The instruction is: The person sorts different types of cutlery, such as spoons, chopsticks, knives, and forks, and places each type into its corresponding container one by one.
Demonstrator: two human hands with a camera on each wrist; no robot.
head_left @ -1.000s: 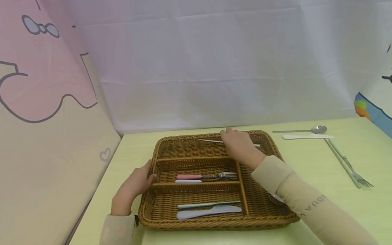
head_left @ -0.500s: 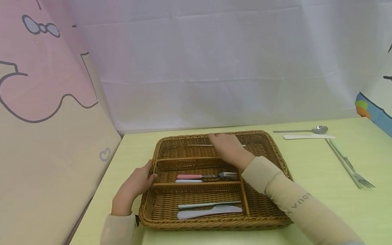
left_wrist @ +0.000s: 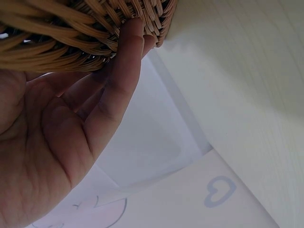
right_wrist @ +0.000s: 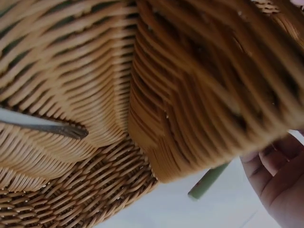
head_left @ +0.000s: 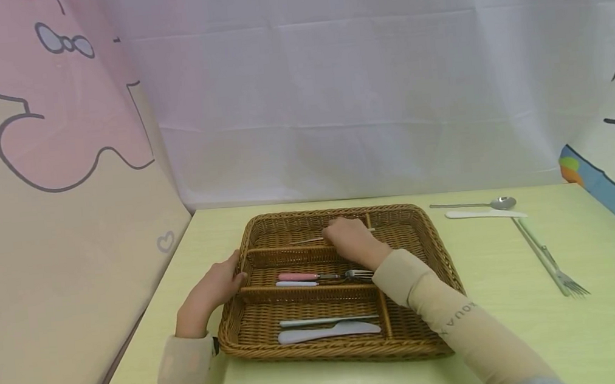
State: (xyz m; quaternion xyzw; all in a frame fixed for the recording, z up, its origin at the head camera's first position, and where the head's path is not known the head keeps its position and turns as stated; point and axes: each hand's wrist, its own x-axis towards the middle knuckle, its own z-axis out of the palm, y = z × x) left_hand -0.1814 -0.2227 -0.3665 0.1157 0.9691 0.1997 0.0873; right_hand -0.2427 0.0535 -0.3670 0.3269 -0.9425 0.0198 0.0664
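Observation:
A brown wicker cutlery basket [head_left: 332,353] with several compartments sits on the table. My left hand [head_left: 212,295] holds its left rim, thumb over the inside edge; in the left wrist view the fingers [left_wrist: 121,85] lie along the outer wall. My right hand [head_left: 351,237] is at the back compartment and grips a thin chopstick [head_left: 307,241], laid crosswise; its green end [right_wrist: 209,181] shows in the right wrist view. A pink-handled fork [head_left: 298,276] and a white handle [head_left: 296,284] lie in the middle compartment. In front are a white knife [head_left: 327,332] and a pale chopstick [head_left: 326,320].
Right of the basket on the table lie a metal spoon [head_left: 502,203], a white knife [head_left: 485,213], a green-handled fork [head_left: 568,284] and a green chopstick [head_left: 538,257]. A white cloth [head_left: 329,123] hangs behind the table, with printed cloth at both sides.
My right hand has carried the chopstick left and then nearer to me, lower at the back compartment. My left hand has stayed on the rim.

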